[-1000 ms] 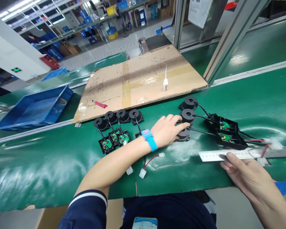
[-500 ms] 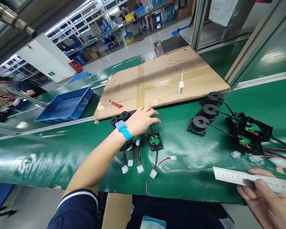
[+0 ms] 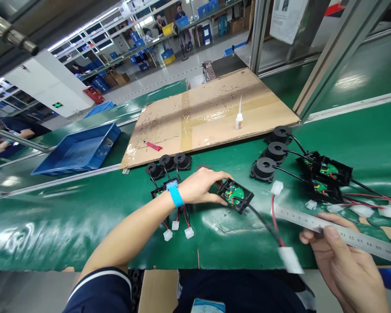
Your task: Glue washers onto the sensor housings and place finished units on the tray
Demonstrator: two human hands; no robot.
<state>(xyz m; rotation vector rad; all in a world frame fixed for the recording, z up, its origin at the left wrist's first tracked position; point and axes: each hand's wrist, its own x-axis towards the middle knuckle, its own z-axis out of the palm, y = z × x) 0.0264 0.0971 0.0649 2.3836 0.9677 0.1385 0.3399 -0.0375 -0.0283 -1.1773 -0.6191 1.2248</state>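
Observation:
My left hand (image 3: 204,186), with a blue wristband, grips the edge of a black housing with a green circuit board (image 3: 235,194) above the green bench. Its cable and white connectors (image 3: 290,260) hang out toward the right. A steel ruler (image 3: 299,218) is pinched between the thumb and fingers of my right hand (image 3: 342,248). Near my left wrist are more housings, partly hidden by the hand, joined to round black parts (image 3: 181,161). At the right, round black parts (image 3: 264,168) are wired to housings (image 3: 329,170) lying close together.
A cardboard sheet (image 3: 215,108) lies behind, bearing a white bottle (image 3: 239,121) and a red cutter (image 3: 153,145). A blue tray (image 3: 78,147) stands at the left. Metal posts rise at the right; a co-worker's arm (image 3: 6,143) shows far left.
My left hand has taken hold of one housing, lifted it and moved it right, its connectors swinging toward the ruler. My right hand still holds the ruler, a little further left.

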